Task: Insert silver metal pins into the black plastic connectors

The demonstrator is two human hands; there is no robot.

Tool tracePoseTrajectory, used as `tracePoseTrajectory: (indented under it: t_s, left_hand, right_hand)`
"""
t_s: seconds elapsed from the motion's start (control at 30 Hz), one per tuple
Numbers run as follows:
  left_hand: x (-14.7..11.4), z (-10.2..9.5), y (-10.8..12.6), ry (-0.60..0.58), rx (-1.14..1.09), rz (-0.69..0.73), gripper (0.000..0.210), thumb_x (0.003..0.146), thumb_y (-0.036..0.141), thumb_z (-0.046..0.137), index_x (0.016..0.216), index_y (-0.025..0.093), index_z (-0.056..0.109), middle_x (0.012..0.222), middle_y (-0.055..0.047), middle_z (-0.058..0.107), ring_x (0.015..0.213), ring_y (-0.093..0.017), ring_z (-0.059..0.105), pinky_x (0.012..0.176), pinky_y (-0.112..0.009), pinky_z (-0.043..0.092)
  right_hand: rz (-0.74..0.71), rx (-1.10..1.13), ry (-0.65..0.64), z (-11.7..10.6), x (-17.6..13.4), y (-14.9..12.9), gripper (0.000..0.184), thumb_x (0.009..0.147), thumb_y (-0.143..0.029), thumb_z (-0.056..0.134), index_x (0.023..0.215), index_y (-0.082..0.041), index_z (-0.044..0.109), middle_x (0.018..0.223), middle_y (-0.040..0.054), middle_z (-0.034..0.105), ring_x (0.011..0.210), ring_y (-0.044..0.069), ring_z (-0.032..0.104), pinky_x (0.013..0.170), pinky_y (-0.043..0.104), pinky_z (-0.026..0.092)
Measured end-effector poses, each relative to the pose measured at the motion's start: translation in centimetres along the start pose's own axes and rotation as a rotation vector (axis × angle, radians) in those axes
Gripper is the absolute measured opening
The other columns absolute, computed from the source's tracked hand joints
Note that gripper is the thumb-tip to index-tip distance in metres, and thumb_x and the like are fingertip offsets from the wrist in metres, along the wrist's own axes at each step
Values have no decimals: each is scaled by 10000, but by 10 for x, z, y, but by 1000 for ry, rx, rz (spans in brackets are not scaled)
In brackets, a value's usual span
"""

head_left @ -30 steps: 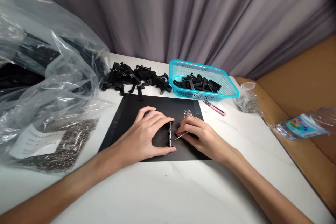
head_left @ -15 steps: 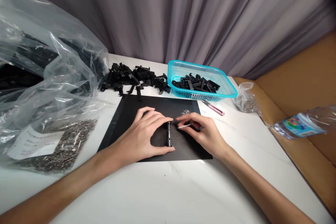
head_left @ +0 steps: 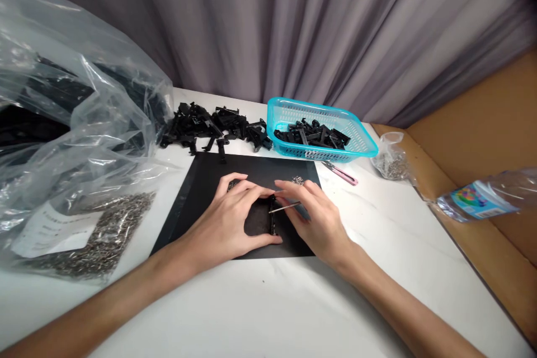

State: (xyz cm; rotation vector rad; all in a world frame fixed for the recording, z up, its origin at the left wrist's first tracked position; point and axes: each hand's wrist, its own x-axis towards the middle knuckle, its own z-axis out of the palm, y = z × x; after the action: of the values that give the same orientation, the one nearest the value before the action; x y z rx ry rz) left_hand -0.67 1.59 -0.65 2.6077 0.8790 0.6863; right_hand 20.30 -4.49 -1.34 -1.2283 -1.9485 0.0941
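Note:
My left hand (head_left: 224, 224) grips a narrow black plastic part (head_left: 272, 221) by its two ends, between thumb and fingertips, above the black mat (head_left: 251, 165). Pinched in my right hand (head_left: 316, 215) is a thin metal rod (head_left: 285, 207), its tip lying across the black part. Fingers of my right hand also reach the part's far end, close to my left fingertips. Beyond my right hand lies a small heap of metal pieces (head_left: 297, 180) on the mat. Some dark small pieces (head_left: 232, 184) show behind my left fingers, partly hidden.
Loose black plastic parts (head_left: 205, 126) are piled behind the mat, beside a blue basket (head_left: 364, 148) holding more. A pink-handled cutter (head_left: 342, 173) lies right of the mat. Bags of metal pieces stand left (head_left: 113, 229) and right (head_left: 394, 162). A bottle (head_left: 478, 198) rests by the cardboard (head_left: 482, 123).
My right hand has moved left to the black part, bringing the metal rod's tip onto it. The black part has shifted slightly right and turned a little in my left hand.

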Motion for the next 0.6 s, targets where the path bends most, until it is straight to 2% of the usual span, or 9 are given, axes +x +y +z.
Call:
tracePoseTrajectory:
  t_s: [0.23,0.4,0.6]
  left_hand:
    - [-3,6,3,25,-5,-65,680,692,612,860,1213,233,642,1195,-84,694,1282,-401,429,1031,-556,460]
    - [-3,6,4,24,11,-36,679,707,577,863,1223,200,634,1177,-89,702,1270,-397,453,1069,-568,427]
    - [-1,5,6,8,21,22,660,767,556,832,1244,167,593,1168,-82,695,1199,-332,554,1146,-551,345]
  right_hand:
    - [-55,-182,-8,5,-1,-5,358,1022,-67,464,1347,-190,550,1010,64,747,865,232,593,839,399,550]
    - [-104,-328,-53,3,2,-13,369,1037,-72,382,1373,-119,528,1000,112,706,880,246,573,805,394,543]
    - [-127,-396,-5,7,4,-23,347,1016,-38,369,1297,-99,564,941,106,700,822,243,547,763,375,502]
